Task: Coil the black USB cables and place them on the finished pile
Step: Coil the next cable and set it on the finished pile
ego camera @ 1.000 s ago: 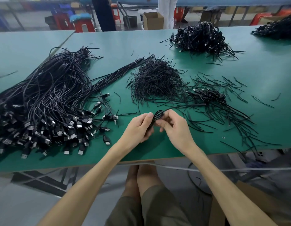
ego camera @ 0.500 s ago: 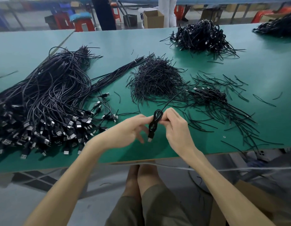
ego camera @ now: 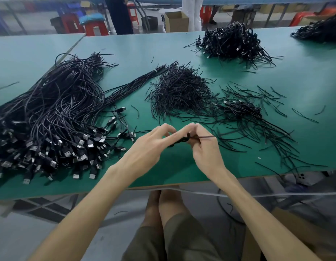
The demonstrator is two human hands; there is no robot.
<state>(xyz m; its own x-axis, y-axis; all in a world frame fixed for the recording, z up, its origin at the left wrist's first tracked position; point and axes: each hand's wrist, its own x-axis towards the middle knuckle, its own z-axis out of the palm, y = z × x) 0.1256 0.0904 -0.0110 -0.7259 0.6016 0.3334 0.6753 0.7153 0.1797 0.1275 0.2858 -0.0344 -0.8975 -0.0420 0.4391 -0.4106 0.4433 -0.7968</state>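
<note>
Step in hand: Binding, by the look of it. The loops are gathered and both hands are working at the middle of the bundle.
Left hand: The left hand [ego camera: 154, 146] has thumb and forefinger curled in, closing on the near end of the coiled cable [ego camera: 183, 141].
Right hand: The right hand [ego camera: 204, 147] pinches the same bundle from the other side, fingers tucked tight, and a loose strand [ego camera: 207, 136] pokes out to the right of it.
Where the cable is: Held between the two hands, just above the green table [ego camera: 304, 81] and near its front edge.
Next move: I judge the strand needs cinching round the coil without the loops springing apart, then a reach to the finished pile.
Which pile: Unclear. It could be the far heap [ego camera: 233, 42] or the small cluster [ego camera: 242, 108] to the right.
Stock: The heap of uncoiled cables [ego camera: 50, 119] lies to the left, and a mound of short ties [ego camera: 180, 93] sits ahead.
Hard to see: Fingers cover most of the coil, so I cannot tell whether the strand is a tie or the cable's own tail.
</note>
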